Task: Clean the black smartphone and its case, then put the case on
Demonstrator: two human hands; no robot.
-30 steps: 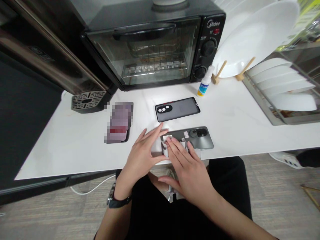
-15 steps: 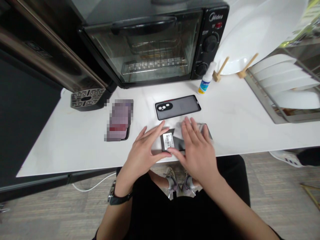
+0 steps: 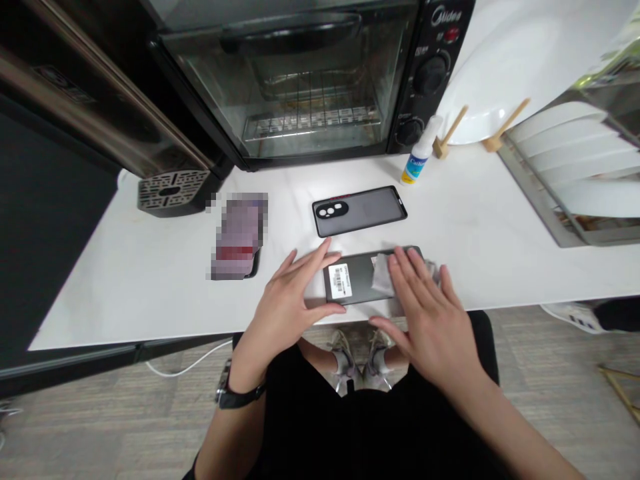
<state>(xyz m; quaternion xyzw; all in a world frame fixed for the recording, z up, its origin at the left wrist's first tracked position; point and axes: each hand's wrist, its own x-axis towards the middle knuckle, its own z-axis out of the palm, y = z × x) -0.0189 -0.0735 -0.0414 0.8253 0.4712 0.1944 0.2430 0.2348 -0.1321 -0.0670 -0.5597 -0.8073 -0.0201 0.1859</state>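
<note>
A dark phone [image 3: 361, 283] with a white barcode label on its left end lies lengthwise near the counter's front edge. My left hand [image 3: 293, 297] holds its left end, fingers along the far edge and thumb at the near edge. Under the outstretched fingers of my right hand [image 3: 433, 310], a crumpled pale grey cloth [image 3: 383, 275] is pressed onto the phone's right half. That end of the phone is partly covered. Just beyond it rests a smoky see-through phone case [image 3: 367, 210] with a black rim and camera cutouts.
A pixelated phone-like object [image 3: 239, 233] lies to the left. A spray bottle [image 3: 416, 160] stands before the black toaster oven [image 3: 310, 93]. At right are a big white plate [image 3: 493, 80] on a wooden stand and a dish rack [image 3: 540, 193]. A drip tray [image 3: 173, 190] sits far left.
My right hand has slid to the right along the phone with the cloth, uncovering more of the phone's middle. My left hand stays at the left end. The view has shifted slightly.
</note>
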